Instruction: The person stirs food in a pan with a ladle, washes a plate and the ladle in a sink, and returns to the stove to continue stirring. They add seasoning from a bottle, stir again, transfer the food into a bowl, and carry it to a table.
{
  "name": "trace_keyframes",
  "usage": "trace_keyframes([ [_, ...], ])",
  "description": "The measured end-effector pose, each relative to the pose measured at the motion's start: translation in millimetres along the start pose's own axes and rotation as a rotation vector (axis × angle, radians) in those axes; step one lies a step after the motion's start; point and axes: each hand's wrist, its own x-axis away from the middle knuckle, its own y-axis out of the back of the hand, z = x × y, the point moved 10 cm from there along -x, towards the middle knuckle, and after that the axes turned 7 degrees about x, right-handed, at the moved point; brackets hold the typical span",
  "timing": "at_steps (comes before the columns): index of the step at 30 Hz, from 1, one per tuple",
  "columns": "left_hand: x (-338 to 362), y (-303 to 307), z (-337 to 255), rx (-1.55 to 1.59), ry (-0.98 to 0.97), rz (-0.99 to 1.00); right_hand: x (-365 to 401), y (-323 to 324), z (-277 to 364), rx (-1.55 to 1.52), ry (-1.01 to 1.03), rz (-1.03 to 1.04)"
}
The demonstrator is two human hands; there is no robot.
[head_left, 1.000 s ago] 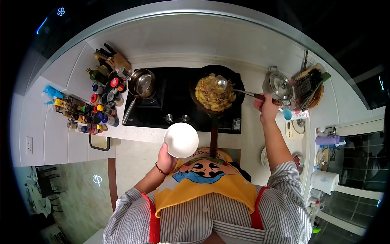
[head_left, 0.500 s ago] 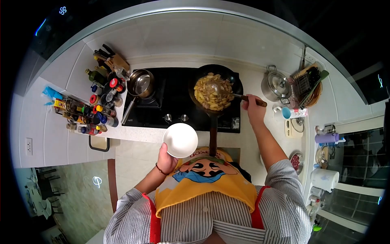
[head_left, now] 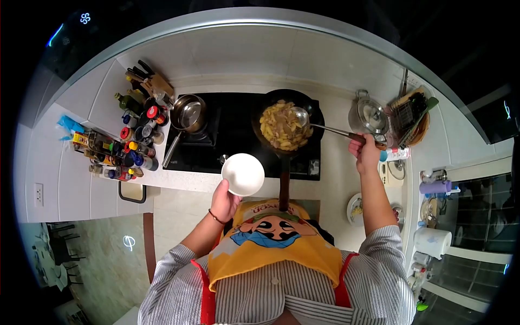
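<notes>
In my left hand (head_left: 224, 201) is a white bowl (head_left: 243, 174), gripped by its near rim and held in front of the stove; no food shows inside it. My right hand (head_left: 366, 153) is closed round the dark handle of a metal ladle (head_left: 331, 129). The ladle's head rests at the right side of the food (head_left: 281, 125), yellowish pieces mixed with brownish ones, in a black wok (head_left: 260, 135). That wok stands on the right side of the black cooktop (head_left: 233, 127), its long handle pointing toward my apron.
A steel saucepan (head_left: 189, 114) sits on the left burner. Bottles and jars (head_left: 135, 146) crowd the counter at left, beside a knife block (head_left: 158, 84). A lidded pot (head_left: 369, 115) stands at right. Near my right forearm is a plate (head_left: 355, 210) with food.
My right hand has moved right, drawing the ladle's head to the food's right side. My left hand has raised the bowl slightly, toward the cooktop.
</notes>
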Motion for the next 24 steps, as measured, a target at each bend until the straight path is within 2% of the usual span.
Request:
trace_keyframes([
  [2, -19.1, -2.8, -1.9, 0.007, 0.008, -0.004, 19.1, -1.6, 34.1, 0.056, 0.048, 0.055],
  [6, -59.2, -37.9, -5.9, -0.048, 0.005, 0.112, 60.6, 0.7, 95.0, 0.067, 0.122, 0.100],
  [9, -86.3, -62.4, 0.0, -0.143, -0.002, 0.152, 93.4, -4.4, 118.7, -0.006, 0.177, 0.190],
  [12, -104.3, -88.6, -1.4, -0.095, -0.031, 0.230, 148.8, -23.6, 127.7, -0.050, 0.286, 0.139],
  [14, -101.7, -107.4, -11.0, -0.031, -0.053, 0.279, 182.0, -34.4, 126.8, 0.090, 0.511, 0.238],
  [15, -98.1, -116.9, -18.5, 0.033, -0.070, 0.330, 205.2, -46.1, 133.9, 0.263, 0.701, 0.339],
  [16, -97.0, -117.4, -22.2, 0.030, -0.071, 0.326, 239.5, -60.7, 153.4, 0.455, 1.078, 0.450],
  [18, -94.1, -119.8, -30.6, 0.078, -0.110, 0.336, 273.1, -71.7, 159.1, 0.573, 1.295, 0.541],
  [22, -88.4, -120.7, -40.8, 0.169, -0.159, 0.368, 294.9, -67.9, 160.7, 0.714, 1.545, 0.562],
  [24, -87.2, -120.5, -45.2, 0.186, -0.165, 0.369, 299.3, -72.3, 165.1, 0.738, 1.585, 0.564],
])
